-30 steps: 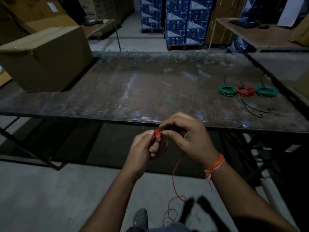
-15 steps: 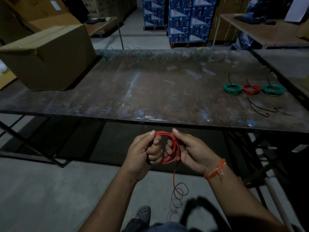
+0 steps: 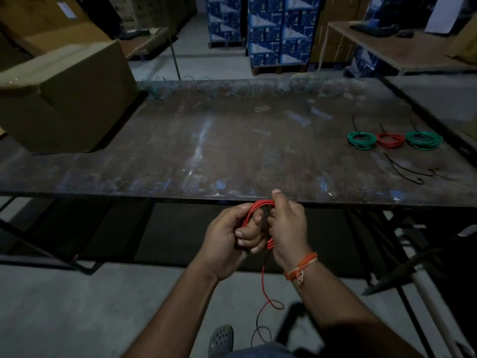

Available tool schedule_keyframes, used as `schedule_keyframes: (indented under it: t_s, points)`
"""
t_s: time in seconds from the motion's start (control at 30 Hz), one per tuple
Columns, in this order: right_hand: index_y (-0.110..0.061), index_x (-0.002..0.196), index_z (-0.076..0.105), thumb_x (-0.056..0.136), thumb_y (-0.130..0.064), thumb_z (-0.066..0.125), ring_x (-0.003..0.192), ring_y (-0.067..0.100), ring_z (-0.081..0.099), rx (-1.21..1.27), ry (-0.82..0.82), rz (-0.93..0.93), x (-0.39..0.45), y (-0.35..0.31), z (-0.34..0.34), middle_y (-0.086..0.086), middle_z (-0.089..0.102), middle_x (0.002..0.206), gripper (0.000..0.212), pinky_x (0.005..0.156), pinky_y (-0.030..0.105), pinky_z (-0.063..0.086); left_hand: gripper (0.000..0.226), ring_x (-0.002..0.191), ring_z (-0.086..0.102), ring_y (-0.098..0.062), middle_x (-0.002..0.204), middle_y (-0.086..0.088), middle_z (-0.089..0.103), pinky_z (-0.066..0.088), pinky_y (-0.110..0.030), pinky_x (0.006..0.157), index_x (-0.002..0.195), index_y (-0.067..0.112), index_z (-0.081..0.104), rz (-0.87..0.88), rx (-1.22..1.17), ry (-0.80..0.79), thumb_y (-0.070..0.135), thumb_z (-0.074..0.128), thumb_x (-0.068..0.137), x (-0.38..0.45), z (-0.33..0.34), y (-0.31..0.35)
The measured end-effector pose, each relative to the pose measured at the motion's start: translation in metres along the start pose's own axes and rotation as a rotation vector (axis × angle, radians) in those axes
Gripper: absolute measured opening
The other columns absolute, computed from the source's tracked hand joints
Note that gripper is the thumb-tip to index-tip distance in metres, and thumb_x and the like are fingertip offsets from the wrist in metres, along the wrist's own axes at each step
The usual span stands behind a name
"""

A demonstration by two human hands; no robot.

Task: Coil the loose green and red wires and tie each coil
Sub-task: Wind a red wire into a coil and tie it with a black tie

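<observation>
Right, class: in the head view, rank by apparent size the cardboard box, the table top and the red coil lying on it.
1. table top
2. cardboard box
3. red coil, smallest by a wide margin.

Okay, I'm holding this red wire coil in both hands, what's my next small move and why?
Probably wind one more loop onto the red wire coil. Both the left hand and right hand grip it, but a loose red tail hangs toward the floor, so it isn't ready for tying yet.

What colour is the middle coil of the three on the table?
Red, between two green coils; the head view shows the middle coil clearly.
</observation>
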State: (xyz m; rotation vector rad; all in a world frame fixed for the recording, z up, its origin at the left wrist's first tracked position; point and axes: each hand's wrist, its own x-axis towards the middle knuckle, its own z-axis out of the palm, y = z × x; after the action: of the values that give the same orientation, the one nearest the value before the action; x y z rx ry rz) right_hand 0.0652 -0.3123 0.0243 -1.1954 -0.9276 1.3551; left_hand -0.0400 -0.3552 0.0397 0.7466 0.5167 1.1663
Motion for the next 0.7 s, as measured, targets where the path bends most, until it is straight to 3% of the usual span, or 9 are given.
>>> schedule_keyframes:
  t_s: [0.13,0.37,0.5,0.57,0.63,0.7]
  points:
    - [0.012,0.071,0.046,0.082,-0.068,0.046,0.057,0.029,0.045,-0.078,0.087,-0.049,0.017,0.003,0.015,0.021,0.047,0.061,0.081,0.053,0.060,0.043,0.038,0.040,0.019,-0.007,0.050,0.008,0.026,0.021,-0.029,0.047,0.081,0.008,0.054,-0.025,0.026,0.011,0.030,0.032,0.103,0.011,-0.011,0.013]
    - [0.010,0.066,0.044,0.083,-0.068,0.043,0.054,0.027,0.042,-0.126,0.171,-0.115,0.030,-0.001,0.030,0.019,0.044,0.057,0.079,0.055,0.056,0.045,0.034,0.041,0.014,-0.011,0.049,0.007,0.024,0.013,-0.028,0.045,0.072,0.015,0.047,-0.003,0.081,0.004,0.032,0.040,0.101,0.028,-0.018,0.023]
    - [0.012,0.069,0.050,0.082,-0.069,0.038,0.054,0.027,0.046,-0.226,0.187,-0.187,0.036,-0.006,0.029,0.033,0.050,0.062,0.083,0.057,0.052,0.046,0.037,0.043,0.011,-0.012,0.049,0.007,0.021,0.010,-0.032,0.048,0.069,0.019,0.047,-0.048,0.020,-0.027,0.038,0.039,0.101,0.037,-0.022,0.025]
    - [0.014,0.072,0.051,0.084,-0.071,0.039,0.053,0.027,0.045,-0.213,0.134,-0.196,0.038,-0.009,0.028,0.032,0.049,0.060,0.087,0.053,0.048,0.042,0.037,0.043,0.010,-0.012,0.047,0.008,0.022,0.009,-0.032,0.048,0.069,0.019,0.047,-0.057,-0.017,-0.025,0.037,0.039,0.100,0.040,-0.023,0.026]
    - [0.016,0.072,0.048,0.090,-0.071,0.044,0.049,0.022,0.037,-0.128,0.009,-0.171,0.042,-0.010,0.023,0.018,0.039,0.052,0.089,0.048,0.036,0.032,0.034,0.042,0.008,-0.011,0.045,0.010,0.024,0.009,-0.030,0.046,0.069,0.019,0.046,-0.055,-0.063,0.004,0.034,0.041,0.099,0.042,-0.025,0.028]
    - [0.003,0.064,0.047,0.098,-0.062,0.046,0.045,0.017,0.031,-0.071,-0.121,-0.144,0.041,-0.015,0.016,0.006,0.033,0.050,0.073,0.044,0.026,0.028,0.033,0.041,0.008,-0.010,0.044,0.010,0.023,0.010,-0.027,0.043,0.067,0.019,0.046,-0.059,-0.129,0.057,0.031,0.041,0.098,0.044,-0.028,0.033]
